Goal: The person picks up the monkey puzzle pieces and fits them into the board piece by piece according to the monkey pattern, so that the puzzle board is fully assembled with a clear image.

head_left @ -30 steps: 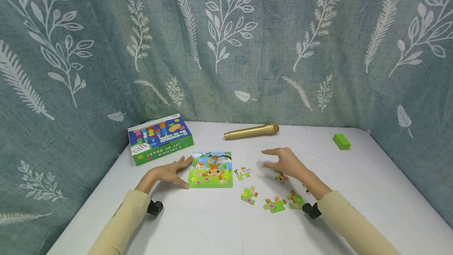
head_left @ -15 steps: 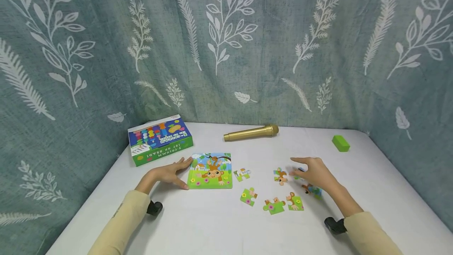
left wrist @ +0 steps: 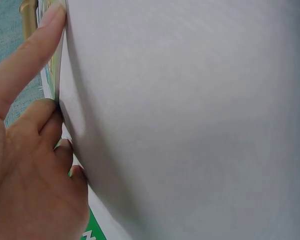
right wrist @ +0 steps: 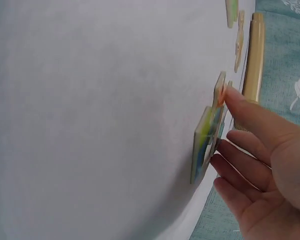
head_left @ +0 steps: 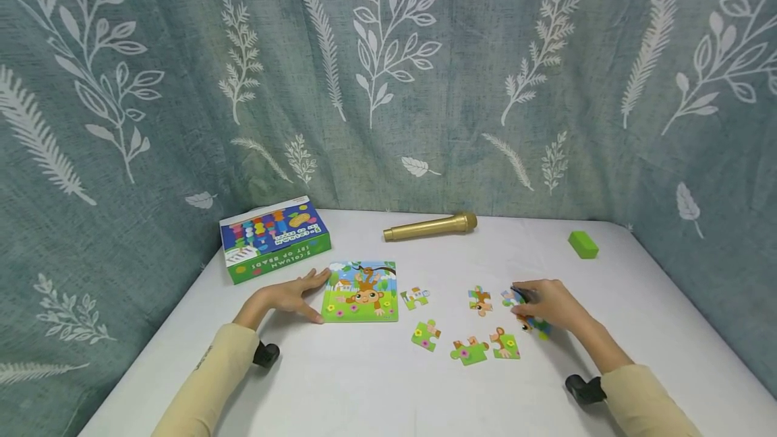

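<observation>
A square monkey picture puzzle board [head_left: 360,292] lies left of the table's middle. My left hand [head_left: 293,295] rests at its left side, thumb and fingers spread along the edge; the left wrist view shows those fingers touching it. Farther right, my right hand [head_left: 549,303] pinches a jigsaw piece [head_left: 525,294] that appears tilted, its picture hard to make out. Beside and partly under that hand lie a pale blue jigsaw piece [head_left: 510,300] and a blue-green monkey piece [head_left: 535,326]. In the right wrist view, the thumb [right wrist: 240,100] is against the pieces and the other fingers are bent behind.
Several loose jigsaw pieces lie between the hands, among them a house piece [head_left: 415,297], a brown monkey piece [head_left: 479,300] and a green flower piece [head_left: 470,351]. Behind are a bead-set box [head_left: 276,238], a gold microphone [head_left: 431,227] and a green block [head_left: 583,245].
My right hand has moved right from over the brown monkey piece, uncovering it, and lowered onto the pieces at the right, closing its fingers on one. My left hand has stayed put.
</observation>
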`<control>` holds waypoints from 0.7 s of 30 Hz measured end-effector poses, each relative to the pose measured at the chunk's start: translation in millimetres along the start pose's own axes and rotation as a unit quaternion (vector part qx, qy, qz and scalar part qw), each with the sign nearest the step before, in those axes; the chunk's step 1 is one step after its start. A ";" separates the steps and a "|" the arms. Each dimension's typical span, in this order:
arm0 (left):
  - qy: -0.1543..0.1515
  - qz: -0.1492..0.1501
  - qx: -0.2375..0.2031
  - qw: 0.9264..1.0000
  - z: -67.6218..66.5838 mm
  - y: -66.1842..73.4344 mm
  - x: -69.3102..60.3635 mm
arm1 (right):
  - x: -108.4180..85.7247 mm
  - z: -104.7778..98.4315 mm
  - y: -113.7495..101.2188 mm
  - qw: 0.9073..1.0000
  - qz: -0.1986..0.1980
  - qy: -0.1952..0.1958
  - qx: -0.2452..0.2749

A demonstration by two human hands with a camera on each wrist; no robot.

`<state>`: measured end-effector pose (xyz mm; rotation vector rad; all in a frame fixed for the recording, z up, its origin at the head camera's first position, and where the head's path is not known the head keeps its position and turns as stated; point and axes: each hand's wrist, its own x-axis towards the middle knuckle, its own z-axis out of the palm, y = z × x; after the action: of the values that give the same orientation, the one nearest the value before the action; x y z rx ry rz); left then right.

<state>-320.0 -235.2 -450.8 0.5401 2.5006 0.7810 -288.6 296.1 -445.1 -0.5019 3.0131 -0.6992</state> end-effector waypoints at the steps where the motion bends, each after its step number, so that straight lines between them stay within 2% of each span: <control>1: 0.000 0.001 0.000 1.000 -0.1 0.0 0.3 | 0.5 0.3 0.0 1.000 0.000 0.003 -0.001; 11: 0.000 0.003 -0.001 1.000 0.1 -0.7 0.9 | 2.3 5.5 -3.6 0.999 0.023 0.034 0.022; 17: 0.000 0.007 0.002 1.000 0.1 -1.7 0.2 | 3.6 3.2 -2.9 0.999 0.025 0.038 0.026; 21: -0.001 0.009 0.001 1.000 -0.5 -0.4 -0.6 | 5.8 1.7 -2.8 0.998 0.011 0.051 0.033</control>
<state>-319.9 -236.0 -450.5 0.5657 2.4991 0.7844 -293.2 291.2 -445.1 -0.4436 3.0722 -0.8437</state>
